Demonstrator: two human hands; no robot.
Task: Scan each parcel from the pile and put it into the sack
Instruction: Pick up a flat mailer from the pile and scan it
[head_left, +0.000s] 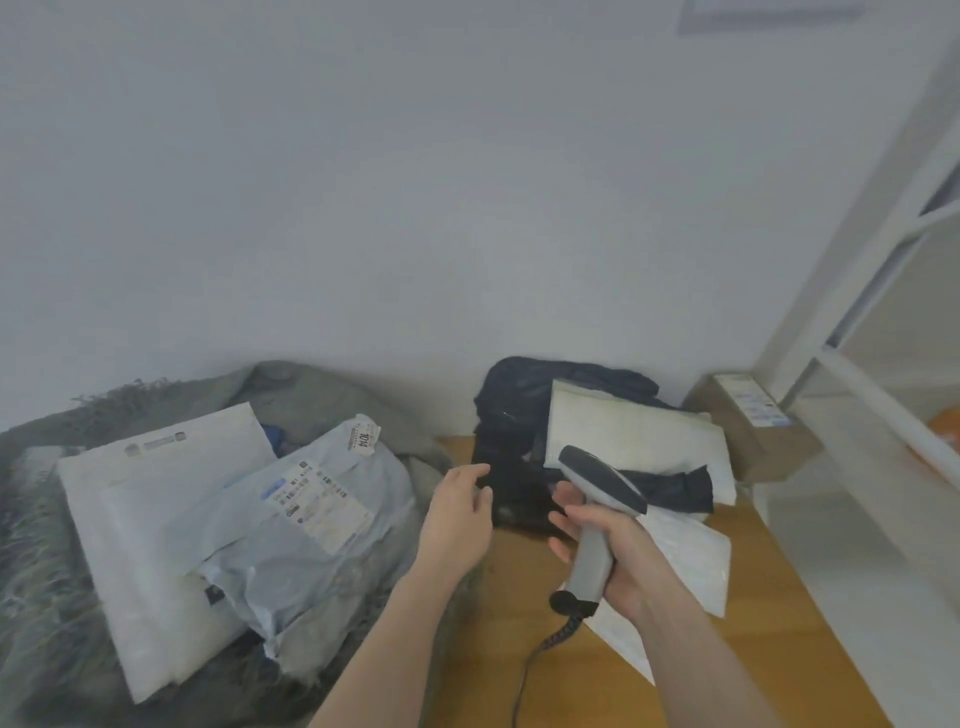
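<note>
The right hand (618, 561) lay nearest the camera, its fingers wrapped round the grey grip of a barcode scanner (597, 514). The scanner's dark head pointed up and to the left, and its black cable (535, 660) ran down from the butt of the handle across the wooden tabletop (498, 649). Just left of the scanner, the left hand (460, 514) reached forward with its fingers loosely spread and nothing in it, the fingertips close to a black parcel (514, 415); whether they touched it could not be told.

That black parcel stood behind the scanner, at the far end of the tabletop by the wall. A white padded mailer (623, 431) leaned on its right side, with a fold of dark plastic across the mailer's lower edge. Another white mailer (685, 561) lay flat on the tabletop below and right of the scanner, partly under the right forearm. Further right of the scanner, in the corner by a white frame, sat a brown cardboard box (758, 426) with a printed label on top.

Well to the left of the scanner, a grey woven sack (322, 395) lay spread open and slumped. On it rested a large white flat parcel (135, 519), and overlapping that, a crumpled pale-grey poly parcel (311, 545) with a shipping label facing up and a small tag reading 1014 near its upper end.
</note>
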